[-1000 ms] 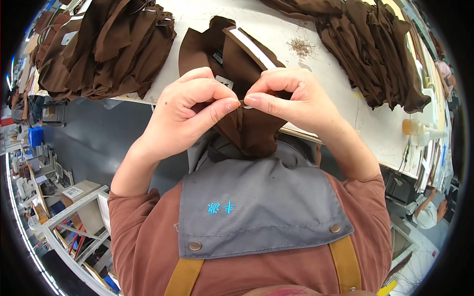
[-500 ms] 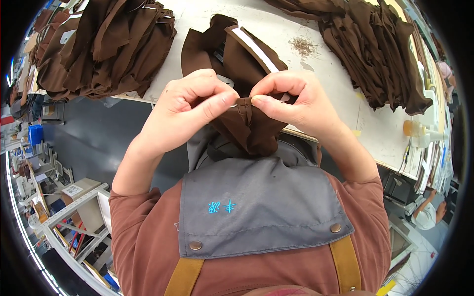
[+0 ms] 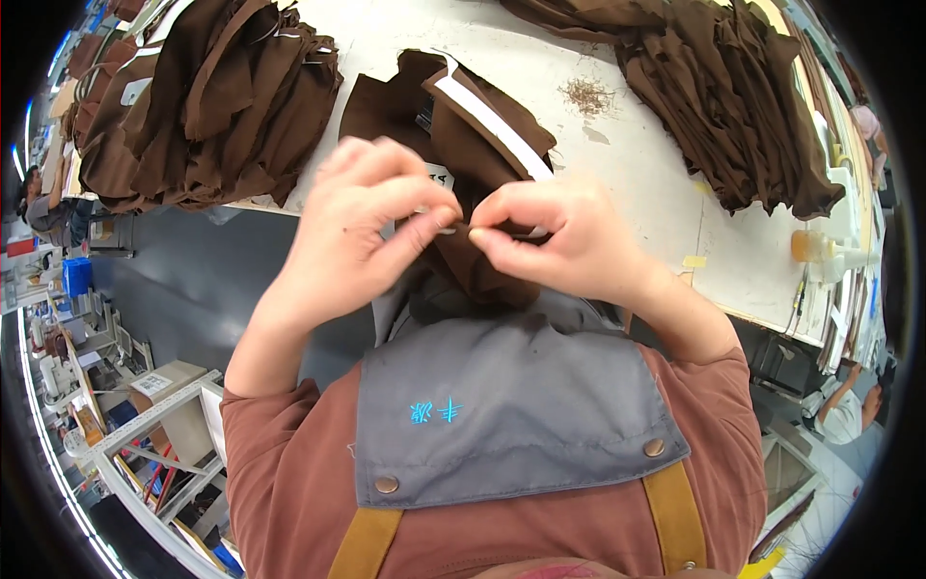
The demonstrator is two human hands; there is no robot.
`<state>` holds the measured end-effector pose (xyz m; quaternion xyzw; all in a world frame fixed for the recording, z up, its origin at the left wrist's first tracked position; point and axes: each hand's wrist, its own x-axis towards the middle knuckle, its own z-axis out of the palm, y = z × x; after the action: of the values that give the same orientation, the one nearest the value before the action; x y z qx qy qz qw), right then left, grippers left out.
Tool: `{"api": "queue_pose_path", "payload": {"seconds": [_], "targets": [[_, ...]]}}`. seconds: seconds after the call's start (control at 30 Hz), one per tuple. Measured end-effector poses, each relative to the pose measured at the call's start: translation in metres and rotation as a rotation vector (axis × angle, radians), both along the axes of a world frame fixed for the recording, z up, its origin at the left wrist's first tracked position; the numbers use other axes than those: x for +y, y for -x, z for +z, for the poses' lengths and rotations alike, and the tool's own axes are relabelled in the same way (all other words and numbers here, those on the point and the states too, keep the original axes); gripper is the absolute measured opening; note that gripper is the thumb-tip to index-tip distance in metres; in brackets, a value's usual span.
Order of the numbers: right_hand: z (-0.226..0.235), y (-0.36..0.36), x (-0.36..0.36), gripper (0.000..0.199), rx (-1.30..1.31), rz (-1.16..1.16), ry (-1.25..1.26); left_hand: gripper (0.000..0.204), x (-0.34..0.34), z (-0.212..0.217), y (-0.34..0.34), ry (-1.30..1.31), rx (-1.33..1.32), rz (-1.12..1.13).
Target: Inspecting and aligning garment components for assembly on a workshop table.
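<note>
A brown fabric piece [image 3: 461, 147] with a white strip [image 3: 490, 125] along one edge lies partly on the table, its near end hanging over the front edge toward my apron. My left hand [image 3: 359, 227] pinches the fabric's near edge between thumb and forefinger. Close beside it, almost touching, my right hand [image 3: 569, 236] pinches the same edge with its thumb and forefinger. The stretch of edge under the fingertips is mostly hidden. A small white label shows partly behind my left fingers.
On the pale table [image 3: 666, 207] a heap of brown fabric pieces [image 3: 207, 106] is at the left and another pile [image 3: 728, 111] at the right. Thread scraps [image 3: 586, 95] lie between. A bottle of yellowish liquid [image 3: 812, 246] stands at the right edge. Other people are in the background.
Both hands have come slightly lower and nearer to me, and a little to the left, still pinching the fabric. The fingertips are closer together, and the fabric's far part has shifted slightly left.
</note>
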<state>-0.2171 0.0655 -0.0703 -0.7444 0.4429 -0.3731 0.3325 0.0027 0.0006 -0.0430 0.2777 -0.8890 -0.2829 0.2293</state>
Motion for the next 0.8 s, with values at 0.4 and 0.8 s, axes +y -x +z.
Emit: {"api": "queue_pose_path", "payload": {"seconds": [0.4,0.8], "targets": [[0.000,-0.049,0.013,0.013,0.251,0.355,0.486,0.050,-0.089,-0.043,0.023,-1.169,0.491,0.482],[0.016,-0.052,0.010,0.034,0.281,0.268,0.824,0.028,-0.056,0.117,0.064,-0.406,0.435,-0.128]]}}
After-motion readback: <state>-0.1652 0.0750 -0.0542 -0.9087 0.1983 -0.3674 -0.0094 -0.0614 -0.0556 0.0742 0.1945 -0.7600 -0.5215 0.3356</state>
